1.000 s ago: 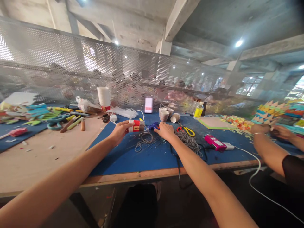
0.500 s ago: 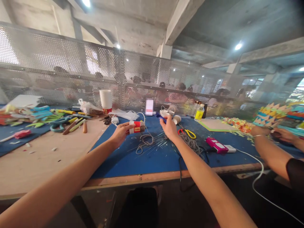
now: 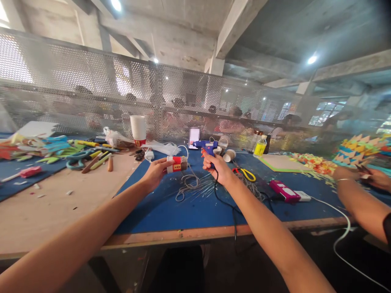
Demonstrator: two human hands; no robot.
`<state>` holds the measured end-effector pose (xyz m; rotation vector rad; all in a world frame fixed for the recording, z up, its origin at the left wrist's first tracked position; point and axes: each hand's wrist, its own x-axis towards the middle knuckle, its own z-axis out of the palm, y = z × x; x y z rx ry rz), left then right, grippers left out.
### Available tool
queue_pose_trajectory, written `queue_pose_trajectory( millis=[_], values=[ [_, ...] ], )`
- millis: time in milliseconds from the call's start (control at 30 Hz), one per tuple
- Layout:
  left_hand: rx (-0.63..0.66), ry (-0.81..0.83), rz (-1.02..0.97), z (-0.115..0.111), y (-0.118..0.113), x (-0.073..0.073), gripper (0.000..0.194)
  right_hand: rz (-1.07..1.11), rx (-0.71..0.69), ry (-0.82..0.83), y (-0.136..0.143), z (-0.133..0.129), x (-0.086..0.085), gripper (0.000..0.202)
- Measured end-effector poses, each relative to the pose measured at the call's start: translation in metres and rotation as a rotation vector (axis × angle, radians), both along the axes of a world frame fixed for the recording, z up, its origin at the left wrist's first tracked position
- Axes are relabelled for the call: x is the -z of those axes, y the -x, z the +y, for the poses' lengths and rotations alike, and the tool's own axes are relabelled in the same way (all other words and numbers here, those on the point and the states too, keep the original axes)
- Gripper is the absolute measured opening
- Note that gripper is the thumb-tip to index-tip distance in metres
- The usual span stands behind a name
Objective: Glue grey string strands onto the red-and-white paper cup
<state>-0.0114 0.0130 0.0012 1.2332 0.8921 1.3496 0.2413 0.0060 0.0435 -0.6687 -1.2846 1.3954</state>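
My left hand (image 3: 156,171) is closed around a red and white paper cup (image 3: 177,164), held on its side, with grey-brown cord wrapped at its right end. In my right hand (image 3: 218,167) is a blue hot glue gun (image 3: 206,144), its nozzle facing left and its orange trigger under my fingers. A black cable runs down from the gun's grip past my wrist. Loose grey cord (image 3: 189,185) and clear glue sticks (image 3: 204,187) lie on the blue mat (image 3: 152,215) below both hands.
Yellow-handled scissors (image 3: 249,175) and a magenta box (image 3: 284,191) lie to the right. Stacked paper cups (image 3: 138,128) stand at the back left, near several tools (image 3: 97,160). A yellow-labelled bottle (image 3: 260,146) stands behind. Another person's hands (image 3: 348,174) work at the far right.
My right hand has lifted the glue gun and turned it upright, nozzle now leftward, with its cable drawn up. My left hand keeps the cup in nearly the same place.
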Motion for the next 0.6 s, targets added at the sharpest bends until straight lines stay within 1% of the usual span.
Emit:
queue_pose_trajectory(
  millis=[67, 133, 233, 300, 500, 600],
  values=[
    [-0.017, 0.020, -0.020, 0.000, 0.000, 0.000, 0.029, -0.076, 0.029, -0.049, 0.005, -0.004, 0.000, 0.042],
    [-0.024, 0.025, -0.037, 0.000, 0.000, 0.000, 0.032, -0.179, 0.070, -0.135, 0.010, -0.007, 0.002, 0.041],
    [-0.032, 0.001, -0.046, -0.002, -0.001, -0.002, 0.035, -0.347, 0.170, -0.277, 0.016, -0.009, 0.008, 0.036],
    [-0.044, -0.009, -0.047, -0.004, -0.001, -0.003, 0.036, -0.452, 0.245, -0.343, 0.018, -0.009, 0.012, 0.034],
    [-0.094, -0.048, -0.035, -0.003, 0.000, -0.002, 0.040, -0.687, 0.433, -0.465, 0.018, -0.006, 0.020, 0.039],
    [-0.082, -0.062, -0.041, -0.001, 0.001, -0.001, 0.040, -0.784, 0.512, -0.512, 0.019, -0.006, 0.021, 0.039]
  ],
)
